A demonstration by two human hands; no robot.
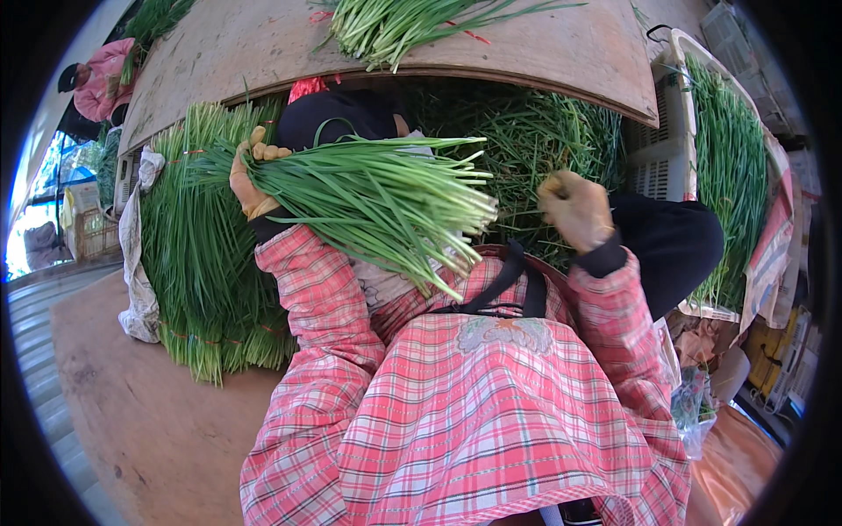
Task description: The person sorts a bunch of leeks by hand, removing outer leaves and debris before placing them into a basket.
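A loose bunch of green garlic chives (368,180) lies across my lap area, its pale cut ends pointing right and its leaf tips left. My left hand (252,175), in a tan glove, is closed around the leafy part of it. To the right, my right hand (576,209), also gloved, is curled into a fist over loose chive leaves (535,140). Anything inside its fingers is hidden. The stem ends of the bunch reach toward the right hand but do not touch it.
Tied chive bundles (206,254) are stacked at the left beside a white sack (139,263). A wooden board (526,53) ahead carries another chive bunch (395,26). A crate of chives (728,167) stands at the right. Another person (98,83) sits at the far left.
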